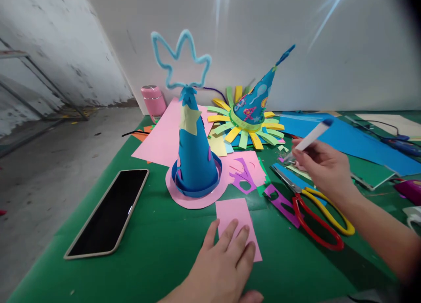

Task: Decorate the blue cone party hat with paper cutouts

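Observation:
My left hand (223, 263) lies with spread fingers on a small pink paper rectangle (234, 211) at the front of the green table. In my right hand (325, 162) is a white marker (311, 136) with a dark blue end pointing up; its lower end is over paper scraps. Below that hand rest scissors (305, 197) with one red and one yellow handle. Behind the pink rectangle stands a blue paper cone hat (194, 162) on a round pink brim (190, 202), with a light-blue fuzzy wire shape (177, 53) at its tip.
A phone (110, 211) lies at the left. Farther back are a decorated blue cone hat (253, 103) with yellow and green strips, and a pink flask (153, 102). Purple cut-outs (283, 205) lie near the scissors, and large blue sheets (348, 140) at the right.

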`<state>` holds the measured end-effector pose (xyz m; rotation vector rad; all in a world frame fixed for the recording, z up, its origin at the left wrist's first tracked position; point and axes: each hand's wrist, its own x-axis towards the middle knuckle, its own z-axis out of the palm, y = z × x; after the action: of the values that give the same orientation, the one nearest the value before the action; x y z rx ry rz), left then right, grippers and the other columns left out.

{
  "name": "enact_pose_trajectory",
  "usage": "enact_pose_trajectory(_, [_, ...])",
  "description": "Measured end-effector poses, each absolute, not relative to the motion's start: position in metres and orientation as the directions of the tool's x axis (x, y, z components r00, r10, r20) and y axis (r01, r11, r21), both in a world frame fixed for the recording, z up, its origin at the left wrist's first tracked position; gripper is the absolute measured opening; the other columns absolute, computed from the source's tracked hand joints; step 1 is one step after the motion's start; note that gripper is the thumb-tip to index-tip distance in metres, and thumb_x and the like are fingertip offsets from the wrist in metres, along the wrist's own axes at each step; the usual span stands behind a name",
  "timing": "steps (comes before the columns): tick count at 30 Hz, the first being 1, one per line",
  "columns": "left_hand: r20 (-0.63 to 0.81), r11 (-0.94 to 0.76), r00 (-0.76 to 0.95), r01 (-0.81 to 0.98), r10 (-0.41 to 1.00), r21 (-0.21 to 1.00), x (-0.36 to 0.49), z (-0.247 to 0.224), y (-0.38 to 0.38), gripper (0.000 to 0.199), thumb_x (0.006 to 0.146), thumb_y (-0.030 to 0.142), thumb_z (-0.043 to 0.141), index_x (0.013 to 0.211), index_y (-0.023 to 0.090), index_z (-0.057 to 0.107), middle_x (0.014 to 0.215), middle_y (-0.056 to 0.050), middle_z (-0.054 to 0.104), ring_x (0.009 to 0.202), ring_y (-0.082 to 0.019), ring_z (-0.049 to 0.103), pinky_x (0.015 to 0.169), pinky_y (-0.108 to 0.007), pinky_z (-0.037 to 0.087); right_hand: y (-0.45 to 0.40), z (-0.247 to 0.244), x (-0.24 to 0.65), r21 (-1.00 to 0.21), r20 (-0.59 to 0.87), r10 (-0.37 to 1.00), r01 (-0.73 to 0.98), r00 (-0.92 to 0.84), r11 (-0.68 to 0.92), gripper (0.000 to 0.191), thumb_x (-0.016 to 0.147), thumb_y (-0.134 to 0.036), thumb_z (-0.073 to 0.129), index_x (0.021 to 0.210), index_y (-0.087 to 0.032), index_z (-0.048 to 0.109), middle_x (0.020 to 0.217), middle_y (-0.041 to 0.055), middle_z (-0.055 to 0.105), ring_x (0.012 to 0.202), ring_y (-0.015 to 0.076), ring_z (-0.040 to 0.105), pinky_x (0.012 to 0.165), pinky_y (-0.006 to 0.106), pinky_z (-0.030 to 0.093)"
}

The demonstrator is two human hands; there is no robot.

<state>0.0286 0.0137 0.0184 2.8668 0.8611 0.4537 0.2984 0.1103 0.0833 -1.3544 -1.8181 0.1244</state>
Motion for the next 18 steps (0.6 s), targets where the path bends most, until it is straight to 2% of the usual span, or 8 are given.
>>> enact_pose_trajectory(2, [0.387,-0.783,0.684,0.576,0.618,0.234,0.032,0.030,0.022,0.043,0.086,0.047,0.038,0.111,0.016,0.056,0.115,-0.014,0.061,0.109,-0.033,0.051,0.093,-0.055,0.031,0.101,0.083,0.280,-0.744,0.458,0.886,0.579,0.076,0.334,0.024,0.087,-0.033,0.044,0.103,-0.020,0.057,0.072,0.0006,0.054,0.055,0.0119,0.052,0.051,0.027,0.047])
enact_pose_trajectory(3, [0.416,-0.748,0.626,0.602,0.659,0.280,0.033,0.038,0.029,0.034,0.087,0.038,0.038,0.105,0.017,0.057,0.107,-0.012,0.064,0.103,-0.030,0.054,0.090,-0.052,0.034,0.097,0.083,0.270,-0.938,0.276,0.940,0.268,0.199,0.219,0.020,0.081,-0.034,0.054,0.093,-0.020,0.062,0.067,-0.0019,0.052,0.053,0.0096,0.049,0.049,0.024,0.046])
enact_pose_trajectory(4, [0.439,-0.713,0.568,0.619,0.696,0.329,0.034,0.047,0.037,0.026,0.088,0.030,0.039,0.100,0.017,0.058,0.099,-0.010,0.066,0.095,-0.026,0.057,0.085,-0.048,0.037,0.094,0.082,0.258,-0.995,0.069,0.970,-0.048,0.233,0.082,0.018,0.074,-0.033,0.064,0.086,-0.020,0.065,0.062,-0.0043,0.049,0.050,0.0073,0.045,0.047,0.020,0.043])
enact_pose_trajectory(5, [0.454,-0.679,0.514,0.628,0.728,0.379,0.035,0.056,0.045,0.022,0.087,0.026,0.041,0.096,0.016,0.059,0.094,-0.010,0.066,0.089,-0.024,0.057,0.081,-0.044,0.040,0.091,0.082,0.247,-0.961,-0.071,0.972,-0.276,0.226,-0.006,0.018,0.068,-0.030,0.069,0.082,-0.020,0.066,0.058,-0.0062,0.045,0.049,0.0054,0.042,0.045,0.016,0.041])
enact_pose_trajectory(7, [0.468,-0.634,0.439,0.632,0.767,0.445,0.037,0.069,0.059,0.017,0.085,0.025,0.046,0.091,0.016,0.058,0.088,-0.009,0.064,0.084,-0.023,0.057,0.071,-0.039,0.043,0.087,0.080,0.229,-0.858,-0.209,0.962,-0.506,0.179,-0.092,0.019,0.066,-0.029,0.073,0.081,-0.020,0.068,0.053,-0.0083,0.041,0.047,0.0036,0.039,0.043,0.013,0.038])
enact_pose_trajectory(11, [0.505,-0.595,0.338,0.600,0.794,0.534,0.036,0.069,0.070,0.016,0.086,0.021,0.046,0.098,0.016,0.055,0.092,-0.008,0.061,0.086,-0.021,0.055,0.070,-0.035,0.043,0.084,0.070,0.209,-0.829,-0.160,0.979,-0.556,0.125,-0.065,0.016,0.070,-0.030,0.071,0.083,-0.021,0.068,0.057,-0.0071,0.046,0.050,0.0039,0.042,0.049,0.014,0.040])
enact_pose_trajectory(15, [0.501,-0.605,0.357,0.598,0.788,0.525,0.034,0.056,0.065,0.025,0.086,0.021,0.047,0.110,0.015,0.048,0.101,-0.010,0.058,0.093,-0.022,0.052,0.075,-0.037,0.042,0.076,0.056,0.201,-0.913,-0.070,0.997,-0.405,0.018,-0.057,0.014,0.076,-0.032,0.066,0.085,-0.022,0.069,0.056,-0.0053,0.050,0.053,0.0062,0.044,0.050,0.017,0.038])
enact_pose_trajectory(18, [0.455,-0.606,0.406,0.606,0.792,0.515,0.035,0.051,0.063,0.015,0.088,0.024,0.042,0.097,0.018,0.051,0.087,-0.006,0.059,0.079,-0.020,0.052,0.067,-0.035,0.040,0.065,0.053,0.196,-0.957,-0.037,0.993,-0.284,-0.109,-0.067,0.012,0.078,-0.030,0.064,0.087,-0.024,0.068,0.063,-0.0032,0.055,0.056,0.0080,0.045,0.052,0.019,0.038])
